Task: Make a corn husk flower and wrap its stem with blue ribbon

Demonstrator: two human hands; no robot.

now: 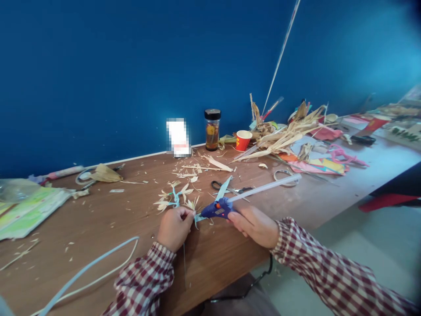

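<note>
My right hand [255, 224] is closed round the handle of a blue hot glue gun [215, 210], whose long glue stick [266, 188] juts out to the upper right. The nozzle points left, close to the fingertips of my left hand [176, 226]. Those fingers pinch a small corn husk flower [192, 204] with a thin wire stem hanging below; a light blue strip [200, 217] lies at the nozzle. Just beyond is a sprig of pale husk flowers [176, 195] bound in light blue. Black-handled scissors [232, 189] lie behind the gun, partly hidden by a pale blue strip [224, 186].
A lidded jar [212, 131] and red paper cup [244, 141] stand near the blue wall. Dried husks [286, 131] and coloured paper are heaped right. A tape roll [285, 177] lies nearer. Green-white packets [36, 208] lie left, a blue-white cord [95, 263] in front. Husk scraps litter the table.
</note>
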